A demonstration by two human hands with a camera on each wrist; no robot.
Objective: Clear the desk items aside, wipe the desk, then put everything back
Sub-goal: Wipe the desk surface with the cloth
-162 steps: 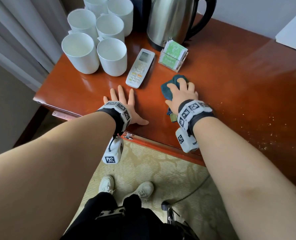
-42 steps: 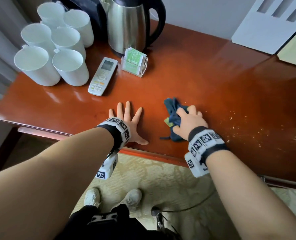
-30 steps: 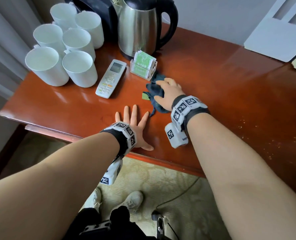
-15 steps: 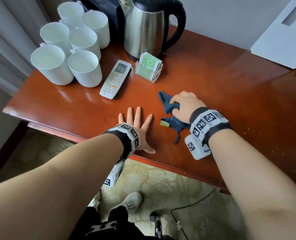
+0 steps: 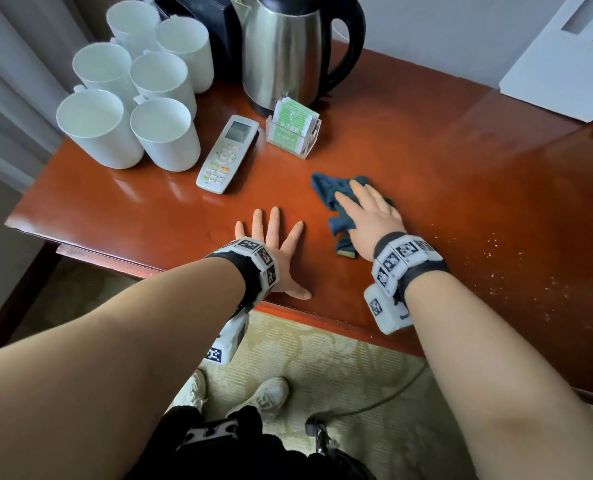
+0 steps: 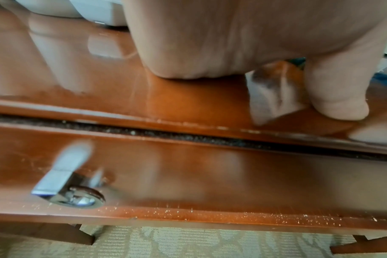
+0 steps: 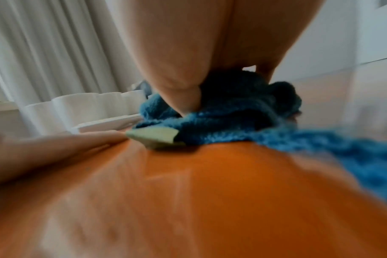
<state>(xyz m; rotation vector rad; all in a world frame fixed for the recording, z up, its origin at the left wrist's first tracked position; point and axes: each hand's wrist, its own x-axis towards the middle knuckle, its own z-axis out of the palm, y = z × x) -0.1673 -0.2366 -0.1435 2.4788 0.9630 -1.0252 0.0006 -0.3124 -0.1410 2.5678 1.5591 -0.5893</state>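
Observation:
A dark blue cloth (image 5: 326,185) with a pale green tag lies bunched on the glossy red-brown desk (image 5: 461,161), in front of the tea bag holder. My right hand (image 5: 371,216) lies on top of it, fingers stretched forward and pressing it down. In the right wrist view the cloth (image 7: 232,122) is crumpled under the right hand (image 7: 188,52), the thumb sunk into its folds. My left hand (image 5: 274,244) rests flat near the front edge, fingers spread, holding nothing. The left wrist view shows its palm (image 6: 210,34) on the desk (image 6: 188,97).
Several white mugs (image 5: 163,133) stand at the back left. Right of them are a white remote (image 5: 227,154), a clear tea bag holder (image 5: 293,128) and a steel kettle (image 5: 284,53). Pale specks (image 5: 516,271) dot the desk's right side. A drawer handle (image 6: 66,188) sits below the edge.
My right hand has slid the cloth from near the tea bag holder back toward me, then out to the right again, with its fingers flatter now. The left hand has stayed put.

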